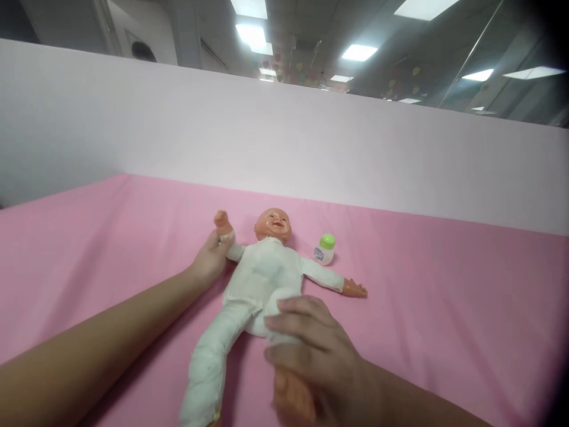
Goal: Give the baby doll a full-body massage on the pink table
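Head view: left hand (212, 256) pinches one wrist of the doll (262, 274); right hand (311, 350) wraps a leg (probably folded up). Body seems soft, light, floppy; limbs grip best.

Frame center: doll (260, 273) lay face-up on pink sheet (444, 308); left hand (212, 256) gripped its arm, right hand (311, 347) its leg.
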`<state>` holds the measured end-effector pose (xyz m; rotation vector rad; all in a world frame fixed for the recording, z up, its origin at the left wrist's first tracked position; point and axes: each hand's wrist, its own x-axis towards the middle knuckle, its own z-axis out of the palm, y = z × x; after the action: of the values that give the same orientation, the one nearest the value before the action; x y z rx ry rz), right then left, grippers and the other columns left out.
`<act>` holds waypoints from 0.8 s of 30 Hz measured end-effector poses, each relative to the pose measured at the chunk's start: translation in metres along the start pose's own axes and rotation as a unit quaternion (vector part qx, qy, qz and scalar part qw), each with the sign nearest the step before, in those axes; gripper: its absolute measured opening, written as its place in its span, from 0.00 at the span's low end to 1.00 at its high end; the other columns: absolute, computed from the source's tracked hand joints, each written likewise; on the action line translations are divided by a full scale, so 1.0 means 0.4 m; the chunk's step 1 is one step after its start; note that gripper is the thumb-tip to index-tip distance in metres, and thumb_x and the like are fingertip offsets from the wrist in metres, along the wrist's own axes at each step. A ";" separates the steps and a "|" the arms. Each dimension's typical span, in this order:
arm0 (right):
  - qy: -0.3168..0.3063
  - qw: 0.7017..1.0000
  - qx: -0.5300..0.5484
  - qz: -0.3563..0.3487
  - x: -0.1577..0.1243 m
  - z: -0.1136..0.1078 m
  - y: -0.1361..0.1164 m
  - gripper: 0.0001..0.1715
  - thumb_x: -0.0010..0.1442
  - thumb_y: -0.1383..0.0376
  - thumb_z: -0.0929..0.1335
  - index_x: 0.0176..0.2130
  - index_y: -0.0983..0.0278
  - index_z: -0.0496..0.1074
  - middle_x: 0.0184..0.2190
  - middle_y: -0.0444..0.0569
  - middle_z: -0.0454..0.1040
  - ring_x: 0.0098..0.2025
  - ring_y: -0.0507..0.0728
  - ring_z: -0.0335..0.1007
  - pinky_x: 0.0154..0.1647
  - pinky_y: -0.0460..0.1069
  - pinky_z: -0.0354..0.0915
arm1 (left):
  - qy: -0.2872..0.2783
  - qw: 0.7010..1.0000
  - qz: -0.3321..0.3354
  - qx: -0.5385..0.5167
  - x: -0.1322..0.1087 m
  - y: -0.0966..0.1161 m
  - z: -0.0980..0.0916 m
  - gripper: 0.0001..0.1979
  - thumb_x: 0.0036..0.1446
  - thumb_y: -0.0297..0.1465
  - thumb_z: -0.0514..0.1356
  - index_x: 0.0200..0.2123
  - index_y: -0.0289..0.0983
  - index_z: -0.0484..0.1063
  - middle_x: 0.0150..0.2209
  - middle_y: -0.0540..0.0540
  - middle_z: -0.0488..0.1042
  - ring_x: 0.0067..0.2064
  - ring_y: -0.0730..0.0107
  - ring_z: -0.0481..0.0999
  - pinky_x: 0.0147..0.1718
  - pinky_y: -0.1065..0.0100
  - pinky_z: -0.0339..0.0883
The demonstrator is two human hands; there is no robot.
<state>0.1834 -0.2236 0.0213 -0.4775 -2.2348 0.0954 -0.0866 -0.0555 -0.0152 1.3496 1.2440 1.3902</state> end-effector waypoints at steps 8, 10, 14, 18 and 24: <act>-0.161 0.973 0.126 -0.104 -0.036 0.110 0.022 0.15 0.70 0.54 0.69 0.48 0.62 0.75 0.48 0.43 0.82 0.54 0.50 0.76 0.62 0.44 0.64 | 0.104 0.958 -0.169 -0.205 0.042 0.012 -0.035 0.08 0.67 0.35 0.59 0.40 0.36 0.71 0.39 0.38 0.77 0.39 0.55 0.81 0.42 0.52 0.80; -0.179 0.968 0.138 -0.108 -0.049 0.133 0.032 0.16 0.71 0.52 0.67 0.47 0.61 0.75 0.49 0.43 0.82 0.54 0.50 0.76 0.64 0.45 0.63 | 0.116 0.952 -0.180 -0.219 0.045 0.015 -0.036 0.06 0.67 0.33 0.58 0.39 0.36 0.70 0.39 0.37 0.77 0.39 0.55 0.81 0.42 0.51 0.80; -0.157 0.975 0.128 -0.095 -0.067 0.149 0.042 0.14 0.73 0.56 0.65 0.46 0.61 0.77 0.49 0.45 0.82 0.56 0.50 0.75 0.63 0.44 0.63 | 0.134 0.943 -0.190 -0.237 0.051 0.017 -0.035 0.05 0.67 0.31 0.57 0.39 0.36 0.70 0.40 0.37 0.77 0.41 0.54 0.82 0.43 0.49 0.81; -0.149 0.975 0.120 -0.115 -0.060 0.131 0.047 0.16 0.75 0.56 0.62 0.50 0.59 0.77 0.50 0.45 0.81 0.58 0.50 0.73 0.63 0.43 0.63 | 0.138 0.941 -0.189 -0.245 0.055 0.019 -0.033 0.03 0.66 0.30 0.58 0.38 0.37 0.69 0.37 0.39 0.77 0.40 0.55 0.82 0.42 0.50 0.81; -0.088 0.990 0.047 -0.104 -0.017 0.050 -0.012 0.15 0.75 0.59 0.65 0.52 0.65 0.74 0.51 0.47 0.82 0.60 0.52 0.74 0.66 0.47 0.65 | 0.027 0.992 -0.045 -0.116 0.001 0.023 -0.014 0.17 0.65 0.45 0.61 0.48 0.40 0.70 0.41 0.42 0.79 0.41 0.54 0.82 0.42 0.50 0.80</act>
<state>0.1709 -0.2286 0.0046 -0.1878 -2.4267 0.1378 -0.0914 -0.0573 -0.0057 1.0923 1.1250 1.4661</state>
